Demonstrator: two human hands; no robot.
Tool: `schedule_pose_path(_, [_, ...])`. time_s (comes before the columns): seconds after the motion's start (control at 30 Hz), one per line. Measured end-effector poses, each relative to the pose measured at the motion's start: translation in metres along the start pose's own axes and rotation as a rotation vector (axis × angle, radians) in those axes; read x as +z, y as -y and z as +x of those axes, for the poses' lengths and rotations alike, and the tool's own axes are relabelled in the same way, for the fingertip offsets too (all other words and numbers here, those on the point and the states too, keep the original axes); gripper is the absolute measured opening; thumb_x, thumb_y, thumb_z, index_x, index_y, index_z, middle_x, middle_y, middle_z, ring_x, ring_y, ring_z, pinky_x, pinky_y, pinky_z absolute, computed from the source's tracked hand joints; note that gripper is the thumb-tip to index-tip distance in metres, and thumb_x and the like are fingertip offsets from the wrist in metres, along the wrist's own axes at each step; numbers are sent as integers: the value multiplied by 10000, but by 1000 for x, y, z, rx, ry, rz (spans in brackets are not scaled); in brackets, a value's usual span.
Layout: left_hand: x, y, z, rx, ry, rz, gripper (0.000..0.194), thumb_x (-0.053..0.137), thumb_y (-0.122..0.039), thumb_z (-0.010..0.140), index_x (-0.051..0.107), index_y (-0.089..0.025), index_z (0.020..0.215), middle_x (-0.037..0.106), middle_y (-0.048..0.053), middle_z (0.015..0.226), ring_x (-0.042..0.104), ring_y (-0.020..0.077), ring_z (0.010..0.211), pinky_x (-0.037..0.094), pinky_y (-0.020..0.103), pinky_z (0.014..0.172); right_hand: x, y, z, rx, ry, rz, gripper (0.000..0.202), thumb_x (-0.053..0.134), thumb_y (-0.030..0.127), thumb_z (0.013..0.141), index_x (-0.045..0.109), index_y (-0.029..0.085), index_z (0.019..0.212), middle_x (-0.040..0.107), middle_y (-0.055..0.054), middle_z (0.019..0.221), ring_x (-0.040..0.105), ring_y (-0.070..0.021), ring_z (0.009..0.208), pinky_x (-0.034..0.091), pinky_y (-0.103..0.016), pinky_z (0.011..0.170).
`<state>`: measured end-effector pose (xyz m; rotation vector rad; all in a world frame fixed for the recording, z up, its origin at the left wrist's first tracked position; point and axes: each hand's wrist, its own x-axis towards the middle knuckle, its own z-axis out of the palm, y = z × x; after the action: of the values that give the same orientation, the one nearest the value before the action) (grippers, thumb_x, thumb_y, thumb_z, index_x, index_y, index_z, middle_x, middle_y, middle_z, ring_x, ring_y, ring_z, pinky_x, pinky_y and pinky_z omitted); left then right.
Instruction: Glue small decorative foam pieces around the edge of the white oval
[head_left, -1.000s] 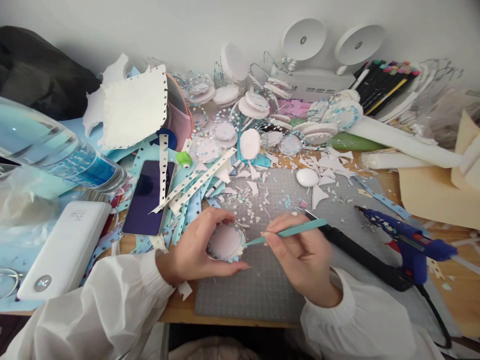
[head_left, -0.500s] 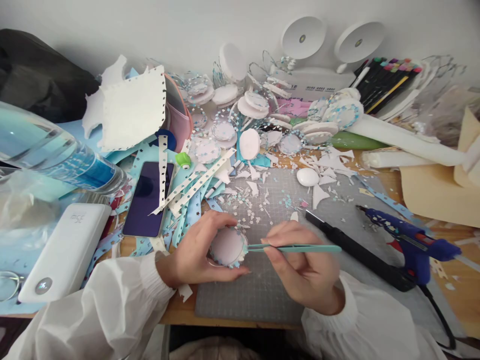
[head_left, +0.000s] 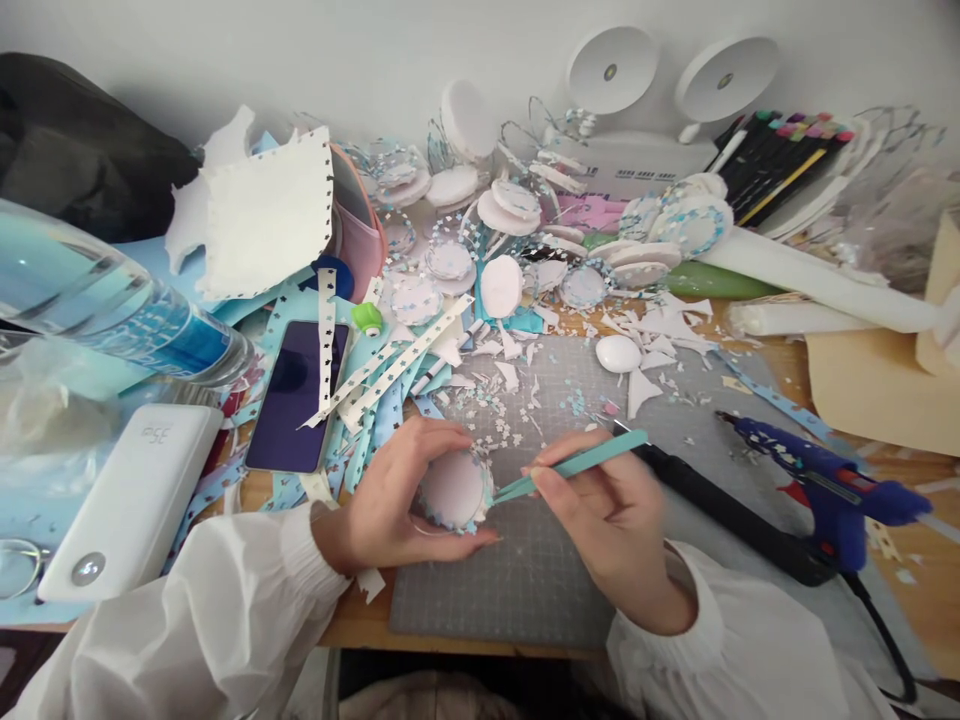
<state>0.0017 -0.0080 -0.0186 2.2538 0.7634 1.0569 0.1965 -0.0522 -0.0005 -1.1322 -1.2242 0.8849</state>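
Between the thumb and fingers of my left hand [head_left: 390, 495] is a round white paper disc [head_left: 454, 488], its rim edged with small blue and white paper pieces. My right hand [head_left: 600, 510] pinches teal tweezers [head_left: 581, 466], tilted with the back end raised. Their tips reach the right rim of the disc; whether they grip a piece there is too small to tell. Beneath both hands lies a grey cutting mat [head_left: 517, 590]. Tiny punched paper flowers [head_left: 491, 425] are scattered on it just beyond the disc.
A blue glue gun [head_left: 832, 490] and a black-handled tool [head_left: 720, 500] lie at the right. To the left are a phone [head_left: 289, 400], a white power bank [head_left: 135, 500] and a water bottle [head_left: 127, 300]. Several decorated discs [head_left: 450, 262] crowd the back, near paper scraps [head_left: 664, 322].
The tweezers have swung from nearly level to a slant, their back end now higher. My right hand has turned with them. My left hand and the disc stay almost still.
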Motion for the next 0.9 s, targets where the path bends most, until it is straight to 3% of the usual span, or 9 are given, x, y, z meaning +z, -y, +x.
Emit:
schedule_pose_path(0.37, [-1,-1,1,51,10,64,741,813,-406,679,464,-163,1285,601,133,1077,594,259,968,507,364,822,-3,-9,-3,167,100,121,30,664,223,841,636,217,832,650,11,740,625,-103,572,548,-218,535])
schedule_pose_path(0.57, [-2,0,2,64,8,54,671,803,-423,685,505,-176,1233,586,113,1036,589,250,944,510,359,805,-3,-14,0,197,81,226,20,665,235,843,656,225,857,648,6,761,625,-109,639,553,-227,581])
schedule_pose_path(0.73, [-4,-1,2,71,-2,42,664,822,-381,673,502,-161,1210,571,115,1043,580,243,951,507,349,817,-11,-18,14,176,-97,214,78,677,290,830,651,218,839,618,4,777,597,-108,650,539,-240,593])
schedule_pose_path(0.9, [-5,0,0,42,39,37,677,826,-367,673,490,-155,1221,562,120,1069,572,245,981,497,353,856,-21,-18,28,-77,-319,-20,98,681,229,825,641,231,915,643,-19,879,657,-159,827,554,-311,746])
